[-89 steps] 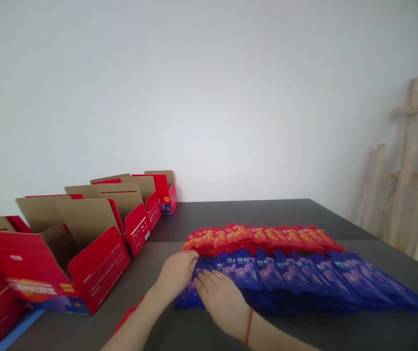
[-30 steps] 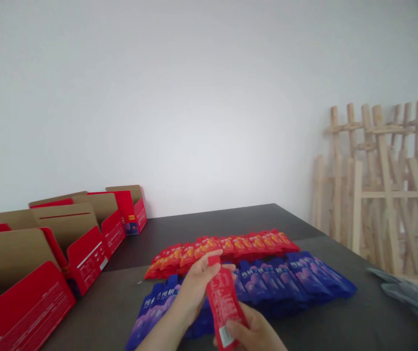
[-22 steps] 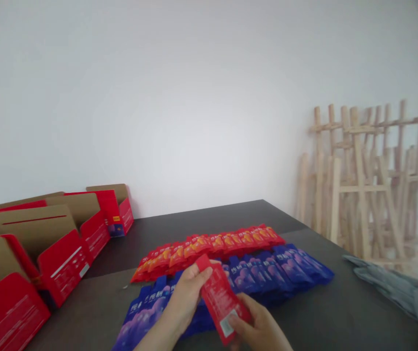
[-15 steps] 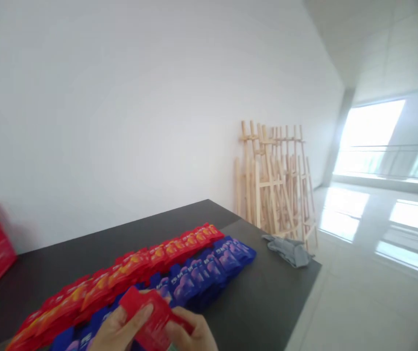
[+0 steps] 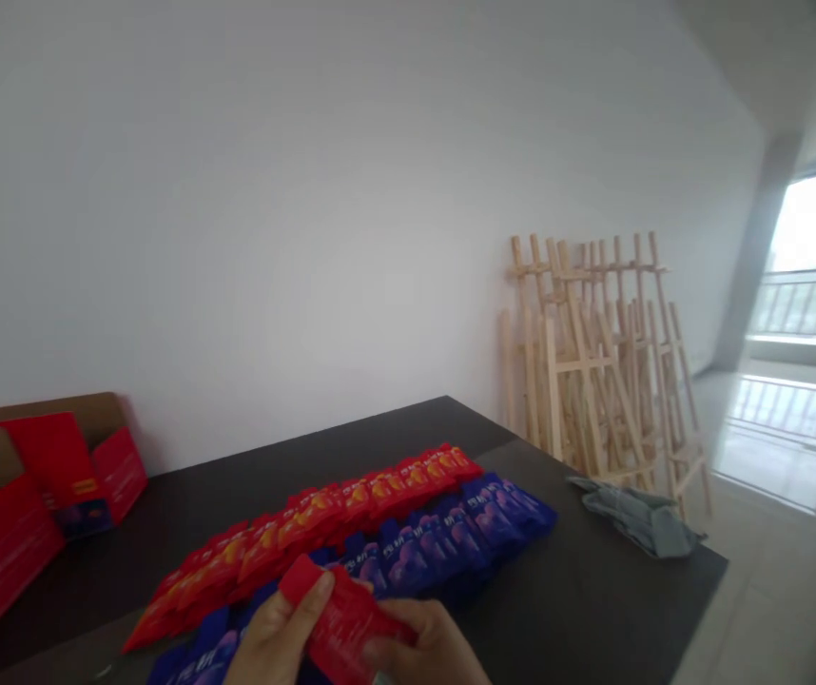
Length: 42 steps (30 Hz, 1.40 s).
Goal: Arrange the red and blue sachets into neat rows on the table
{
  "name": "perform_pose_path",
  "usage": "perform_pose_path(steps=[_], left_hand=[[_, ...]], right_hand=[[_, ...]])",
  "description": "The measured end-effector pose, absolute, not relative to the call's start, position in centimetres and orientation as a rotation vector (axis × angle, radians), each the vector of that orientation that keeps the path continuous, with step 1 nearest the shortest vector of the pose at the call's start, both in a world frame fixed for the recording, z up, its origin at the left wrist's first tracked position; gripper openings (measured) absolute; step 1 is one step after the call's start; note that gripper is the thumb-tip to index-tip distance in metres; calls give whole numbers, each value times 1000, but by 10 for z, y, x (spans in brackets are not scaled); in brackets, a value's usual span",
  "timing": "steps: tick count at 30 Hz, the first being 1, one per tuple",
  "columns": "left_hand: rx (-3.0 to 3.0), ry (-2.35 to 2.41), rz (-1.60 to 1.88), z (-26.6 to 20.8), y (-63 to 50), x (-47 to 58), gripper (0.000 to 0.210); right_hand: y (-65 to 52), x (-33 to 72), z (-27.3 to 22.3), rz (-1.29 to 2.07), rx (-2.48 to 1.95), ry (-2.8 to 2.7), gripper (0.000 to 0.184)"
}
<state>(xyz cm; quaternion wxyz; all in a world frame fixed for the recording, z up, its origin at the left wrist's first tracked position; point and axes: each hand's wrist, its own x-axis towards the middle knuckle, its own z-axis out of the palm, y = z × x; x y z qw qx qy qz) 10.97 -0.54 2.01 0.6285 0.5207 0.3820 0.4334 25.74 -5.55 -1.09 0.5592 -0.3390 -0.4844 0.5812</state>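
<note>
Left hand [image 5: 276,637] and right hand [image 5: 426,652] both grip one red pouch [image 5: 340,618] above the desk [image 5: 593,590]. Judged light, pliable, slick; best held by its edges.

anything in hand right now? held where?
A red pouch, held by both hands: left hand pinches its upper end near the top corner, right hand grips the lower end.

Both hands hold one red sachet [image 5: 340,623] at the bottom edge: the left hand [image 5: 276,637] pinches its upper end, the right hand [image 5: 429,652] grips the lower part. Beyond lie a row of red sachets [image 5: 322,518] and a row of blue sachets [image 5: 437,542] on the dark desk [image 5: 579,609]. Red cartons [image 5: 37,495] stand at the left, a grey cloth [image 5: 636,514] lies near the desk's right corner, and wooden easels [image 5: 593,352] lean against the wall.
</note>
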Motion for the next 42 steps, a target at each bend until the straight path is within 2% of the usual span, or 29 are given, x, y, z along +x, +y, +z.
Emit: perform_pose_path(steps=[4, 6, 8, 10, 12, 14, 18, 21, 29, 37, 42], left_hand=[[1123, 817, 1161, 49, 2, 100, 39], [1101, 836, 1281, 64, 10, 90, 46], [1089, 849, 1367, 74, 17, 79, 49], [1086, 837, 1411, 79, 21, 72, 48], [1100, 806, 1419, 80, 21, 70, 43], [1121, 781, 1414, 80, 20, 72, 38], [1152, 755, 1419, 83, 16, 72, 30], [1164, 739, 1432, 85, 15, 67, 29], [1224, 775, 1439, 91, 18, 59, 28], [1289, 842, 1318, 85, 15, 62, 38], [1437, 912, 1225, 75, 11, 75, 36]], right_hand=[[-55, 283, 15, 1411, -932, -1278, 38], [-51, 304, 30, 1325, -1050, -1371, 36], [-41, 329, 45, 1034, -1230, -1523, 33], [-21, 353, 58, 529, -1422, -1811, 30], [5, 372, 64, 75, -1729, -2115, 38], [35, 382, 61, -18, -1894, -2143, 37], [86, 380, 42, -63, -2127, -2188, 26], [110, 371, 29, -89, -2213, -2197, 25], [120, 359, 5, 58, -2050, -2238, 25], [75, 419, 29, 34, -1881, -2216, 38], [-16, 468, 13, 39, -1924, -2182, 51]])
